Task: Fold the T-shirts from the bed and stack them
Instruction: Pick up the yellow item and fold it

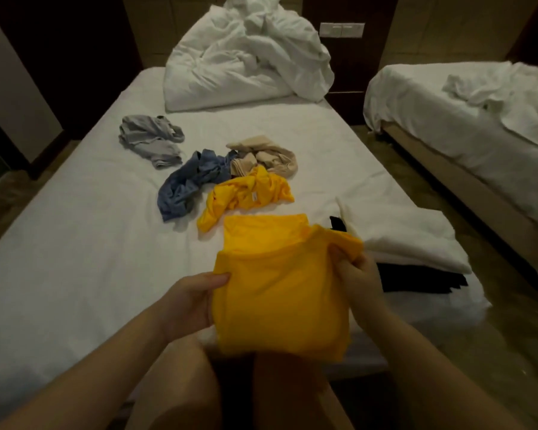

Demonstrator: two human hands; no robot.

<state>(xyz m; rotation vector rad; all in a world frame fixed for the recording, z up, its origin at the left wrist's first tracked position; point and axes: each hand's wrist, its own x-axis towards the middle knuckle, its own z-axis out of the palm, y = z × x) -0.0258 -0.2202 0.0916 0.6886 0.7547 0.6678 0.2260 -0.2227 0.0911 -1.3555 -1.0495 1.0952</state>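
Observation:
A yellow T-shirt (277, 293), partly folded, is lifted over the near edge of the bed (75, 243). My left hand (196, 302) grips its left edge and my right hand (354, 274) pinches its upper right corner. Its far part lies flat on the sheet. Beyond it lie crumpled shirts: a second yellow one (246, 197), a blue one (187, 184), a beige one (264, 159) and a grey one (153, 141). To the right sits a stack with a folded white shirt (410, 240) on top of a black one (423, 279).
A heaped white duvet (249, 57) fills the head of the bed. A second bed (466, 119) stands to the right across a narrow strip of floor. My knees (230, 383) are just below the held shirt.

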